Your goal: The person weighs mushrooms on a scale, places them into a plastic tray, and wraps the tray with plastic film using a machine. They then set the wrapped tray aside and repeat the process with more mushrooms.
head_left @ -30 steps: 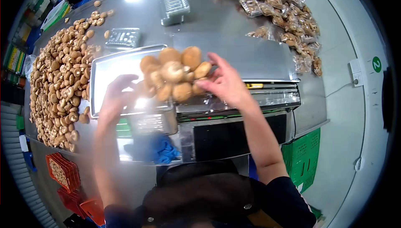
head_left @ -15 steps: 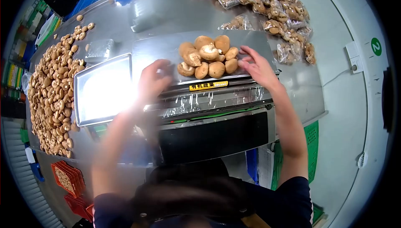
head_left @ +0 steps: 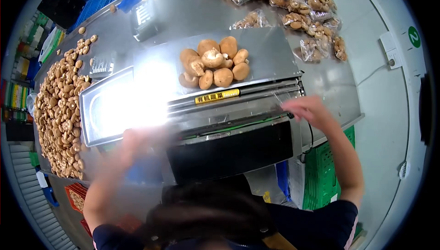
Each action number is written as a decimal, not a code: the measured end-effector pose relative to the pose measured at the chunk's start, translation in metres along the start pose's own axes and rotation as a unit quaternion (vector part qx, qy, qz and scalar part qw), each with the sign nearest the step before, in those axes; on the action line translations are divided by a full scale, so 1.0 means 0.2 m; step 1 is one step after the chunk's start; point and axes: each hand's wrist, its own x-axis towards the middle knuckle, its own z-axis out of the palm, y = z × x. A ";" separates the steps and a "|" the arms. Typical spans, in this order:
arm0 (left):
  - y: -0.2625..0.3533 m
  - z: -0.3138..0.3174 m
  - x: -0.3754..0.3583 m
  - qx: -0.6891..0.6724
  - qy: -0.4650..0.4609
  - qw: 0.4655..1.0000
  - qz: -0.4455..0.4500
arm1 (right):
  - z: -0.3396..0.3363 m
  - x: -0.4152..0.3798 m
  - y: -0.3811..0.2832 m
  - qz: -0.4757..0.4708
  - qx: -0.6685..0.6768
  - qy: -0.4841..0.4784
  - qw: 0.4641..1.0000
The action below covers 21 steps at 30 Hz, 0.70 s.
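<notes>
Several brown mushrooms (head_left: 223, 77) sit grouped on the flat metal top of a wrapping machine (head_left: 270, 51). A yellow label (head_left: 217, 96) is fixed along its front edge, with rollers and a slot below. My right hand (head_left: 309, 110) is at the machine's right end, its fingers drawn together by a wisp of clear film (head_left: 279, 101); whether it grips the film is unclear. My left hand (head_left: 140, 142) is smeared by motion near the lower left of the machine, below the shiny metal tray (head_left: 87, 112); its fingers cannot be made out.
Loose mushrooms (head_left: 59, 112) form a big heap on the left of the steel table (head_left: 183, 12). Bagged mushrooms (head_left: 316, 25) are piled at the back right. Clear plastic trays (head_left: 101, 66) lie behind the metal tray. Green crates (head_left: 321, 172) stand below at the right.
Both hands have moved away from the mushroom group and toward me, the left one leftward and the right one rightward. The clear film over the slot has shifted. The camera view has moved slightly.
</notes>
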 end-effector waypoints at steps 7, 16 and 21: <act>-0.05 -0.42 0.23 -0.381 0.373 0.845 0.048 | -0.22 0.33 -0.42 -0.240 0.080 0.360 0.898; -0.24 0.10 0.65 -0.026 0.075 0.984 -0.156 | -0.02 0.86 -0.19 0.040 -0.193 0.021 0.980; 0.05 0.03 0.49 -0.190 -0.002 0.946 -0.261 | 0.06 0.48 -0.27 0.052 0.026 0.012 0.998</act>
